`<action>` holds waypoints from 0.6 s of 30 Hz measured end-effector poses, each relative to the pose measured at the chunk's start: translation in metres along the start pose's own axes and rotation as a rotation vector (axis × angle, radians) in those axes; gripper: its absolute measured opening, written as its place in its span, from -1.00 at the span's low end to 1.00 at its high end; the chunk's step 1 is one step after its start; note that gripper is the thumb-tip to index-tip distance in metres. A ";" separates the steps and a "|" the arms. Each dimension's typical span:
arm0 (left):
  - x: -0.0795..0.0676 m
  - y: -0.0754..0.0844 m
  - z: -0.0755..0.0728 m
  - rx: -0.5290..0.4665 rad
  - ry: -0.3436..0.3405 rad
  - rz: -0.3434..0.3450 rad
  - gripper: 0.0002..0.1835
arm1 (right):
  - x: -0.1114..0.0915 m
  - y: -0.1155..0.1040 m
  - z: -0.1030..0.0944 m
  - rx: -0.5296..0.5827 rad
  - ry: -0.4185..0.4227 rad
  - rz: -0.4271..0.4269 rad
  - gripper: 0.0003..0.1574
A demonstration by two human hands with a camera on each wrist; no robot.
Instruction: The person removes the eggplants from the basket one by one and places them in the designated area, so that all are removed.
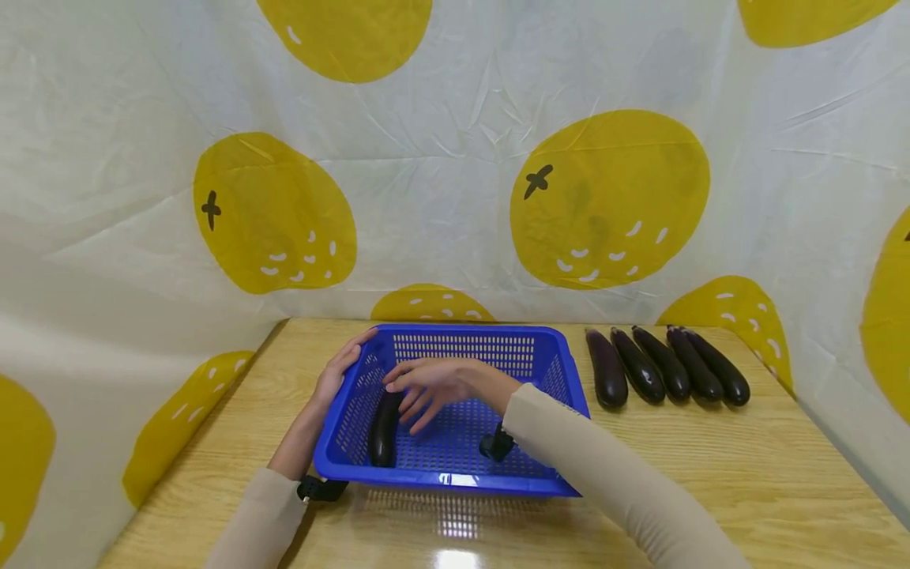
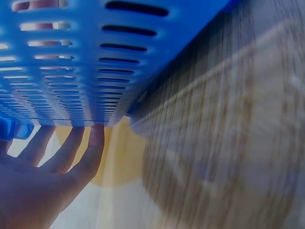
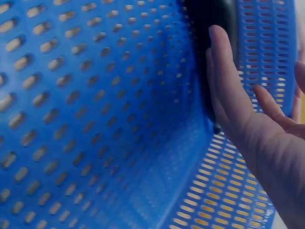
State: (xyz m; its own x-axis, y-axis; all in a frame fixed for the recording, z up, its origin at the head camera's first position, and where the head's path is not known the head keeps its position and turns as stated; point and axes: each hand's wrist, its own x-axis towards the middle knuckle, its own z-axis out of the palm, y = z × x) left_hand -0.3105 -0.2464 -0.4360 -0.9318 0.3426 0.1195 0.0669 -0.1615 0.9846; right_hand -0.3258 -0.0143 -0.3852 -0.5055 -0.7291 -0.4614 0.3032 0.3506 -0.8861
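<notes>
A dark purple eggplant [image 1: 385,431] lies lengthwise along the left side inside a blue slotted plastic basket [image 1: 462,479]. Reaching into the basket, my right hand [image 1: 444,383] has its fingers loosely spread beside the eggplant's far end and holds nothing. In the right wrist view one finger overlaps the eggplant [image 3: 228,19], close to the left wall. My left hand [image 1: 340,375] rests at the basket's left rim near the far corner. From the left wrist, its extended fingers [image 2: 93,152] touch the outer wall.
Several eggplants [image 1: 643,367] lie side by side on the wooden table [image 1: 711,474], right of the basket, stems toward the back. A white cloth [image 1: 441,205] with yellow fruit prints hangs behind the table and along its sides.
</notes>
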 end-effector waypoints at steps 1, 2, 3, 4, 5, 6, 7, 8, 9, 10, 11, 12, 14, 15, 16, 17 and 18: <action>0.000 0.000 0.000 0.002 0.000 -0.001 -0.41 | 0.002 0.002 0.001 0.000 0.004 0.000 -0.32; 0.000 0.000 0.001 0.005 0.000 -0.001 -0.41 | 0.003 0.004 0.002 -0.001 0.007 0.003 -0.34; 0.000 0.000 0.001 0.006 0.001 -0.002 -0.41 | 0.005 0.006 0.003 -0.005 0.010 0.003 -0.36; 0.000 0.000 0.001 0.009 0.003 -0.002 -0.41 | 0.007 0.008 0.004 -0.012 0.011 0.000 -0.38; 0.000 0.000 0.001 0.008 0.002 0.001 -0.41 | 0.008 0.010 0.005 -0.019 0.013 -0.007 -0.40; 0.000 0.000 0.001 0.011 0.003 0.004 -0.41 | 0.009 0.012 0.006 -0.022 0.013 -0.015 -0.41; 0.000 0.000 0.001 0.009 0.003 0.009 -0.41 | 0.011 0.014 0.008 -0.026 0.013 -0.027 -0.41; 0.000 0.000 0.001 0.006 0.003 0.012 -0.41 | 0.012 0.016 0.009 -0.028 0.011 -0.036 -0.39; 0.000 0.000 0.002 0.006 0.005 0.013 -0.41 | 0.013 0.017 0.010 -0.026 0.010 -0.046 -0.36; 0.001 0.000 0.002 0.009 0.006 0.014 -0.41 | 0.013 0.018 0.011 -0.026 0.007 -0.055 -0.35; 0.001 0.001 0.002 0.009 0.009 0.014 -0.41 | 0.013 0.018 0.012 -0.024 0.005 -0.063 -0.34; 0.001 0.001 0.002 0.007 0.011 0.011 -0.41 | 0.013 0.018 0.012 -0.020 0.002 -0.069 -0.33; 0.000 0.001 0.002 0.009 0.015 0.009 -0.42 | 0.013 0.018 0.012 -0.011 0.003 -0.079 -0.32; 0.000 0.002 0.002 0.012 0.017 0.008 -0.42 | 0.013 0.019 0.012 -0.006 0.007 -0.086 -0.31; 0.000 0.002 0.002 0.011 0.017 0.007 -0.42 | 0.013 0.019 0.011 0.001 0.008 -0.091 -0.30; 0.000 0.002 0.003 0.006 0.015 0.006 -0.42 | 0.013 0.019 0.011 0.009 0.011 -0.097 -0.29; 0.000 0.002 0.003 0.005 0.011 0.007 -0.42 | 0.013 0.019 0.010 0.018 0.014 -0.105 -0.28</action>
State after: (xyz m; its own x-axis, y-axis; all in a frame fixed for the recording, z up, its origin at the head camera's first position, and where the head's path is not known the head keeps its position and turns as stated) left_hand -0.3092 -0.2443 -0.4340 -0.9354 0.3310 0.1246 0.0747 -0.1593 0.9844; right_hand -0.3182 -0.0232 -0.4073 -0.5462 -0.7533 -0.3664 0.2624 0.2615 -0.9288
